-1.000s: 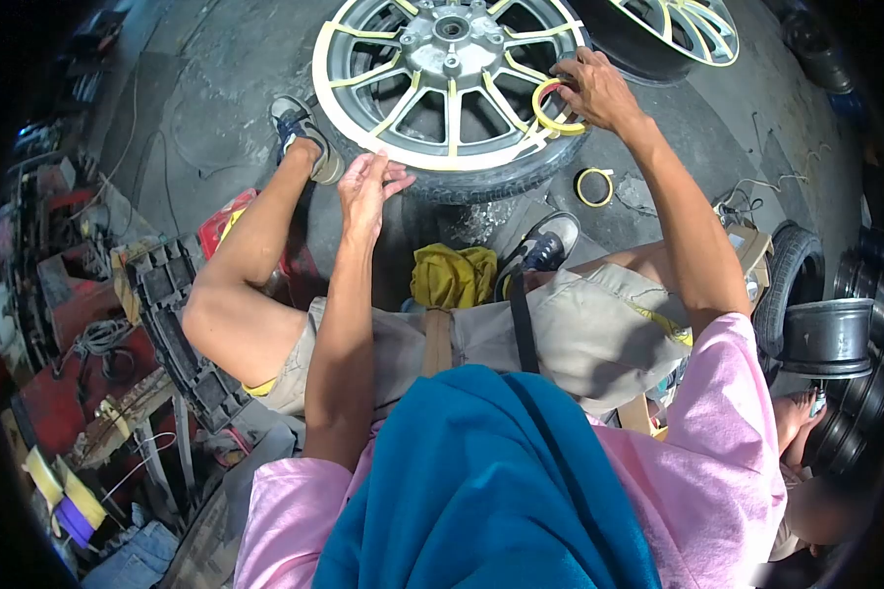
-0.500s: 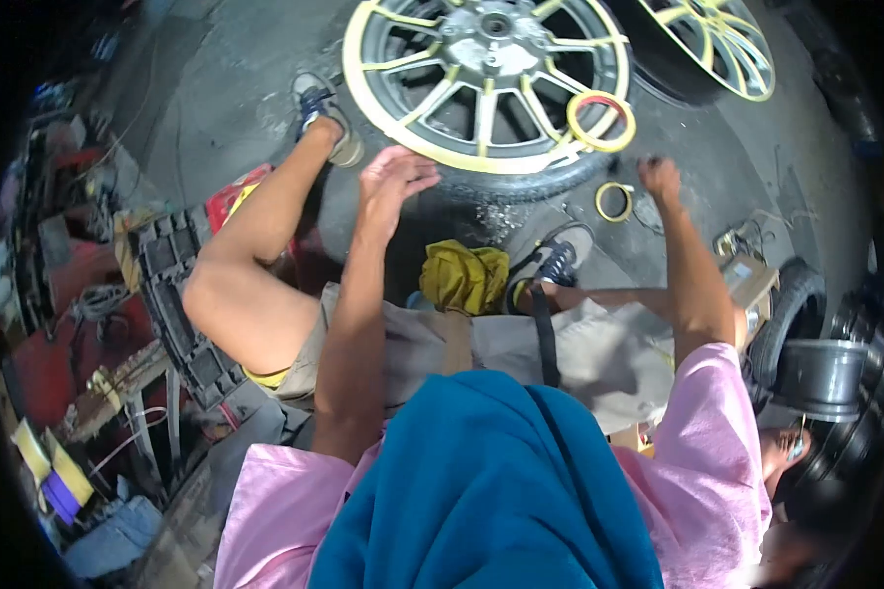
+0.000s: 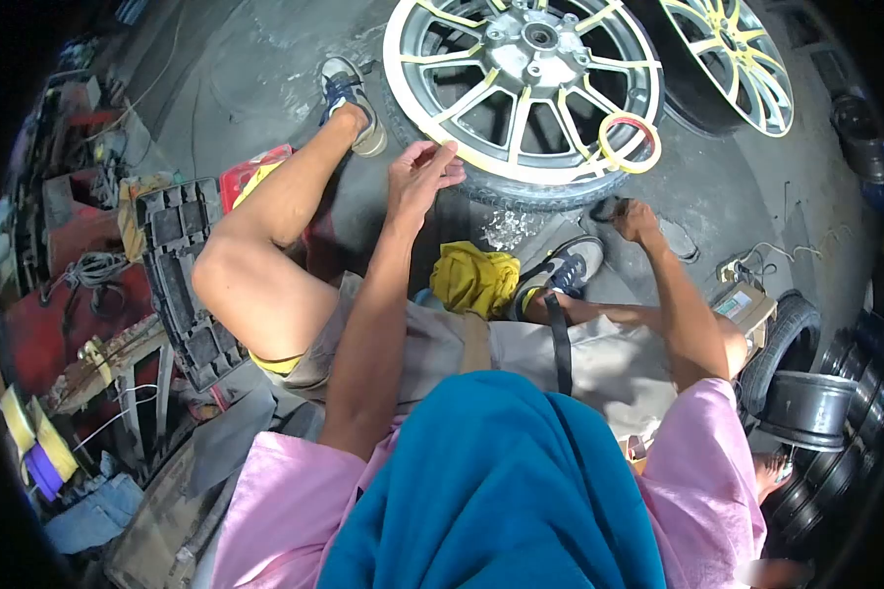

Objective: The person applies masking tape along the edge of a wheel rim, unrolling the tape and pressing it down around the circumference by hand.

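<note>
A spoked wheel [image 3: 566,83] lies on a tyre [image 3: 521,193], with pale yellow masking tape along its rim and spokes. My left hand [image 3: 424,187] is at the near left edge of the rim, fingers partly bent and apart, with fingertips at the taped edge. A roll of masking tape [image 3: 655,152] with a red inner ring rests on the wheel's near right side. Right of the tyre, my right hand [image 3: 640,221] is closed around a small dark object [image 3: 609,209] whose kind I cannot make out.
A second taped wheel [image 3: 742,59] leans at the upper right. A yellow cloth [image 3: 473,278] lies between my legs. At left stands a black plastic tray [image 3: 182,285]; at right are a cardboard box [image 3: 746,309], a tyre [image 3: 791,339] and a bare rim [image 3: 805,407].
The view has shifted, so most things appear further right and lower. My right hand has moved nearer the tyre, and the smaller tape roll on the floor no longer shows. My left fingers bend more.
</note>
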Available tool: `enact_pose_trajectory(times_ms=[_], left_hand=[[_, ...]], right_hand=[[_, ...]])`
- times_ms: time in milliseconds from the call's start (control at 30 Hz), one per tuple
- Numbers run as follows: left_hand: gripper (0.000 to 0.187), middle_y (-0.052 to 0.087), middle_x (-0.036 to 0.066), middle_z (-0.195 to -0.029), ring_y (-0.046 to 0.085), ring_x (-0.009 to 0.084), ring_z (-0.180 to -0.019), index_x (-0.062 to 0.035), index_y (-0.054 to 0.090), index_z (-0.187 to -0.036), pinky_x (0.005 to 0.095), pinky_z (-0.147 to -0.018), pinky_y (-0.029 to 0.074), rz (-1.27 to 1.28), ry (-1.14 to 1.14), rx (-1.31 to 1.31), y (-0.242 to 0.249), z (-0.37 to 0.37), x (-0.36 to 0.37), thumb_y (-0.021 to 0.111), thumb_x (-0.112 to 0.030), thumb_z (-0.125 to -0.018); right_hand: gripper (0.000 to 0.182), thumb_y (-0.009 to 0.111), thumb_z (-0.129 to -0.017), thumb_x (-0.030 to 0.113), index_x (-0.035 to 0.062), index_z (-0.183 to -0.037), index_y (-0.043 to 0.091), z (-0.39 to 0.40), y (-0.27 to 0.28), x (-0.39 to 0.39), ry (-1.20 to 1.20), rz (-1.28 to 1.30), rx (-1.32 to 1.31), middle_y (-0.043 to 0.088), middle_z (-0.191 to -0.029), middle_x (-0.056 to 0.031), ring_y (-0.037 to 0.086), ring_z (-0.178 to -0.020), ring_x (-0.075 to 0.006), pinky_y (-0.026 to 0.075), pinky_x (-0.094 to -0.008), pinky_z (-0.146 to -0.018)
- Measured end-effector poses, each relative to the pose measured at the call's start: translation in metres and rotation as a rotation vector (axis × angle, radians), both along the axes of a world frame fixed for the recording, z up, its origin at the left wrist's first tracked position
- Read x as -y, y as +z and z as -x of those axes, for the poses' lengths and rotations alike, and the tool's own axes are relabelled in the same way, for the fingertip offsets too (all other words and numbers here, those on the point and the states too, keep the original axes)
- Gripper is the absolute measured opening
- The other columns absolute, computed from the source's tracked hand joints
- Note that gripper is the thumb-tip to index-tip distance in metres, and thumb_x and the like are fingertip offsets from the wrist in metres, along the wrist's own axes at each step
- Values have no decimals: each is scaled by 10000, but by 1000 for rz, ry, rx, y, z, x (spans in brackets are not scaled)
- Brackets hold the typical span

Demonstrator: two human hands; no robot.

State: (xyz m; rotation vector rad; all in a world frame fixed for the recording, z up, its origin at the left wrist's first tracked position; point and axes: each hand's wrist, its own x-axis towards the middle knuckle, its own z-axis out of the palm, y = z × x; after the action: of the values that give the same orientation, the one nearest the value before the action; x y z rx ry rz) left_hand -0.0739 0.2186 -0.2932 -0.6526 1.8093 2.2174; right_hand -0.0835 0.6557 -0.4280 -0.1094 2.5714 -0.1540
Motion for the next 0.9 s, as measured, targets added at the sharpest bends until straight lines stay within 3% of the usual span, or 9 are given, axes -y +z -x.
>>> enact_pose_trajectory(times_ms=[33, 67, 233, 300, 400, 467, 700, 833, 900], left_hand=[[326, 679, 153, -921, 703, 229, -829, 59, 609, -1058, 357, -775, 624, -17, 6, -37, -5, -1, 0, 650, -253, -973], [308, 674, 144, -920, 704, 231, -843, 48, 612, -1065, 354, -782, 624, -38, 14, -78, -7, -1, -1, 639, -247, -979], [325, 687, 164, -962, 705, 225, -846, 45, 628, -1063, 363, -794, 621, -153, 6, -41, 0, -10, 8, 586, -272, -1003], [377, 693, 177, -991, 706, 222, -851, 51, 627, -1082, 360, -802, 618, -118, -152, 159, 10, -16, 10, 579, -315, -1006], [468, 692, 166, -995, 698, 208, -870, 60, 625, -1128, 342, -817, 603, -145, -378, 210, 31, -29, 1, 574, -389, -1006], [510, 688, 150, -1000, 688, 192, -881, 60, 620, -1157, 332, -830, 590, -230, -542, 198, 46, -38, -5, 558, -425, -1013], [343, 689, 92, -987, 672, 144, -838, 18, 647, -1092, 296, -788, 586, -325, -514, 21, 65, -49, -2, 669, -301, -969], [212, 700, 65, -963, 659, 107, -786, -8, 670, -1029, 265, -742, 579, -276, -529, -31, 48, -41, 9, 704, -198, -941], [139, 710, 55, -933, 655, 89, -751, -16, 685, -994, 248, -702, 574, -68, -430, -117, 39, -28, 22, 703, -137, -929]], right_hand=[[448, 689, -849, 415, 8, -1034, 673, 4, 26, 10, 130, 28, 59, 700, -979, -242, 684, -946, -408, 546, -484, -815], [360, 700, -837, 338, 0, -960, 681, -7, 103, 52, 131, 10, -43, 702, -909, -236, 692, -903, -395, 546, -467, -779], [201, 729, -793, 153, 4, -871, 619, -53, 213, 114, 58, 551, 153, 676, -808, -185, 675, -757, -328, 518, -420, -696], [200, 705, -811, 118, -8, -821, 550, -76, 244, 144, -10, 678, 147, 617, -777, -154, 615, -706, -294, 481, -400, -677], [176, 706, -811, 91, -6, -852, 565, -94, 248, 170, 139, 781, 0, 609, -824, -151, 612, -755, -324, 490, -404, -709], [180, 718, -807, 82, 5, -898, 583, -102, 248, 183, 284, 820, -286, 599, -867, -142, 597, -827, -348, 496, -419, -741], [191, 720, -806, 74, 24, -944, 598, -104, 255, 193, 420, 726, -326, 601, -929, -139, 590, -895, -351, 499, -446, -758], [174, 701, -822, 84, 23, -934, 582, -103, 251, 205, 430, 779, -319, 595, -899, -139, 577, -852, -360, 492, -430, -736], [165, 674, -849, 119, 18, -920, 565, -101, 250, 218, 123, 831, -114, 584, -829, -157, 555, -754, -368, 474, -412, -706]])
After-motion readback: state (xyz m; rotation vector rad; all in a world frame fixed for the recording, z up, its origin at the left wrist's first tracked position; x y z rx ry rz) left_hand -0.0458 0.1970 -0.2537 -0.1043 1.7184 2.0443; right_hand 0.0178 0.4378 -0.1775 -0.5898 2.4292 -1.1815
